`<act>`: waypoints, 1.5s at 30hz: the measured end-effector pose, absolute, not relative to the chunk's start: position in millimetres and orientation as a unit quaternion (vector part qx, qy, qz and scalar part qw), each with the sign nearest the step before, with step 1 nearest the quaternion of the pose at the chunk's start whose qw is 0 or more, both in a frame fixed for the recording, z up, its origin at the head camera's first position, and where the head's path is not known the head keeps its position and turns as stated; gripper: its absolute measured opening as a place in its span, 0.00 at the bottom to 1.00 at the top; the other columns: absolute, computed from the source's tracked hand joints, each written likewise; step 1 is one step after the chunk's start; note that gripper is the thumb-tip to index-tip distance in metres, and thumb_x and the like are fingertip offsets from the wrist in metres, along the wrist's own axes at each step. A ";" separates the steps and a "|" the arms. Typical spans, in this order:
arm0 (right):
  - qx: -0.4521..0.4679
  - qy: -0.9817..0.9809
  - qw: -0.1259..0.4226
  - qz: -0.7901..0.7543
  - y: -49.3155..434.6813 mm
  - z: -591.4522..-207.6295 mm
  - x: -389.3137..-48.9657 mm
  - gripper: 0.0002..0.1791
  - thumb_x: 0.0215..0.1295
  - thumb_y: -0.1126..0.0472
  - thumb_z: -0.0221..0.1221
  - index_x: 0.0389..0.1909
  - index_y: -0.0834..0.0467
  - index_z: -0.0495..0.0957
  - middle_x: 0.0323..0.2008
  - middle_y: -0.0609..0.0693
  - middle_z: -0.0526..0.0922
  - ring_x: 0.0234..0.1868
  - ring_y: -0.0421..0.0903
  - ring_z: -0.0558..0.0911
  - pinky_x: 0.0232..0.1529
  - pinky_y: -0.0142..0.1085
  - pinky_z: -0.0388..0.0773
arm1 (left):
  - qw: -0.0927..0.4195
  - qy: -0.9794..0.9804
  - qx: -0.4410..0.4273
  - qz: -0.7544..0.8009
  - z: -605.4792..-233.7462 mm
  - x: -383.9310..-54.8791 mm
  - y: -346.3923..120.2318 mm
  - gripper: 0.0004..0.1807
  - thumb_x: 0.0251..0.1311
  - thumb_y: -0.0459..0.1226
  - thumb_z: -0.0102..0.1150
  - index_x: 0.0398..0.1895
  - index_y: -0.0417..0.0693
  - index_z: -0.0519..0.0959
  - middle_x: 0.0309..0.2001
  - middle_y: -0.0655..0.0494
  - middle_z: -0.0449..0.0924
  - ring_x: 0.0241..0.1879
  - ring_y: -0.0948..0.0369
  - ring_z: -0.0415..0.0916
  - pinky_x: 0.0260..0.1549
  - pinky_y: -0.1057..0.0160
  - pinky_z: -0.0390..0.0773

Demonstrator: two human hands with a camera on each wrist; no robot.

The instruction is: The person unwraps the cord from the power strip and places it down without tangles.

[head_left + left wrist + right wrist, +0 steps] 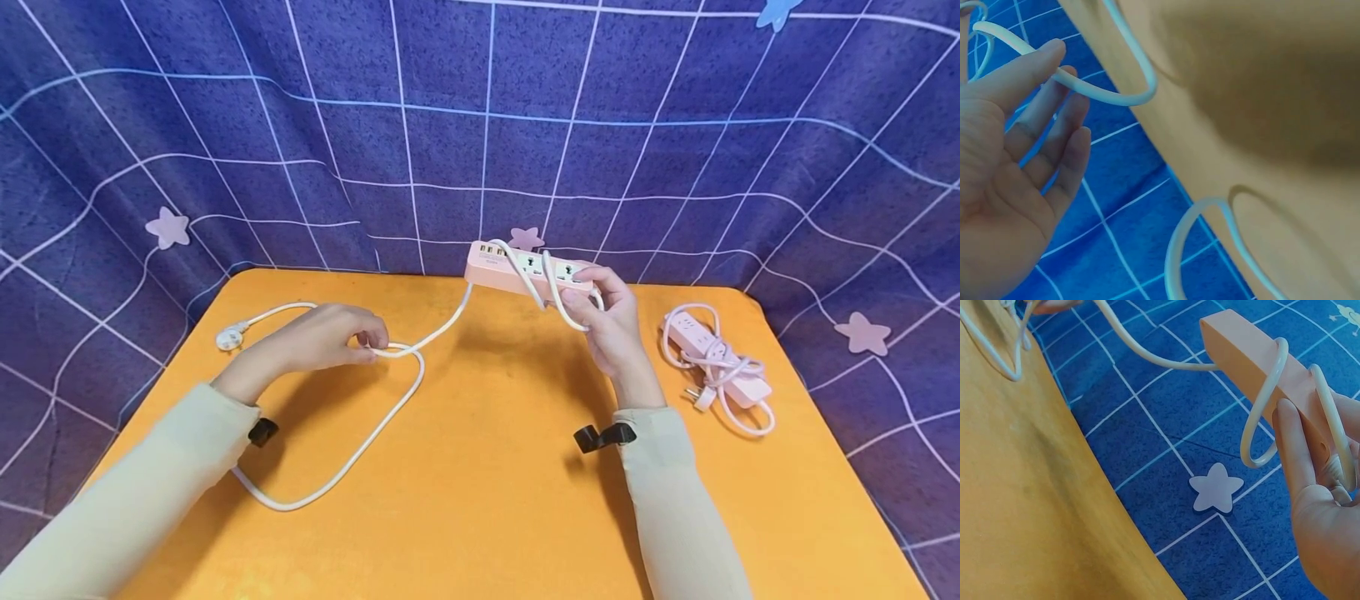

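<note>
A pink power strip (495, 268) with sockets and USB ports is held above the table by my right hand (617, 321), which grips its right end. Loops of its white cord (444, 327) wind round the strip's body. From the strip's left end the cord runs across to my left hand (330, 337), which pinches it between thumb and fingertips. In the left wrist view the other fingers (1072, 159) stand loosely bent below the cord. Beyond my left hand the cord loops over the table and ends in a white plug (229, 337) at the far left.
On the right of the orange table (480, 500) lies a second pink power strip (690, 332), its own cord tangled round it and its plug (703, 398) beside it. A blue curtain (450, 142) with white grid lines and stars hangs along the table's back and sides.
</note>
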State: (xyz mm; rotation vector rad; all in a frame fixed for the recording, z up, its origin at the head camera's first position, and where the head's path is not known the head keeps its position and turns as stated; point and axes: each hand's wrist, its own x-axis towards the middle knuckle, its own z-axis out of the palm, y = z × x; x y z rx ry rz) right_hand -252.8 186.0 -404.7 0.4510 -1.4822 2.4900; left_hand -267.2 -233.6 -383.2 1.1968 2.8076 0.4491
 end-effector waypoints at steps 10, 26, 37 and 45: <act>0.160 -0.494 0.097 0.849 185.2 -403.7 -252.0 0.22 0.63 0.85 0.56 0.40 0.54 0.84 0.53 0.51 0.81 0.47 0.46 0.83 0.47 0.46 0.89 | -0.009 0.929 0.345 0.136 -359.7 -259.6 -225.3 0.16 0.61 0.53 0.76 0.47 0.61 0.85 0.37 0.65 0.85 0.39 0.64 0.81 0.37 0.56 0.78; 0.151 -0.496 0.094 0.850 186.6 -405.0 -252.0 0.22 0.63 0.85 0.56 0.39 0.53 0.83 0.54 0.53 0.80 0.46 0.45 0.83 0.47 0.45 0.89 | -0.131 0.936 0.256 0.201 -342.9 -259.0 -169.1 0.28 0.67 0.56 0.70 0.64 0.55 0.80 0.49 0.57 0.89 0.45 0.54 0.86 0.40 0.50 0.81; 0.153 -0.500 0.094 0.847 185.1 -403.2 -252.0 0.22 0.62 0.85 0.57 0.39 0.53 0.84 0.54 0.52 0.80 0.46 0.46 0.82 0.49 0.49 0.88 | -0.161 0.937 0.227 0.211 -336.3 -267.8 -144.2 0.23 0.68 0.49 0.69 0.62 0.51 0.82 0.49 0.56 0.90 0.46 0.54 0.86 0.44 0.48 0.81; 0.158 -0.498 0.095 0.847 184.5 -405.0 -252.2 0.23 0.63 0.85 0.55 0.39 0.53 0.84 0.54 0.52 0.80 0.47 0.46 0.82 0.47 0.46 0.89 | -0.156 0.934 0.232 0.223 -337.0 -275.4 -135.6 0.16 0.69 0.43 0.69 0.57 0.51 0.85 0.44 0.54 0.91 0.44 0.53 0.87 0.45 0.47 0.80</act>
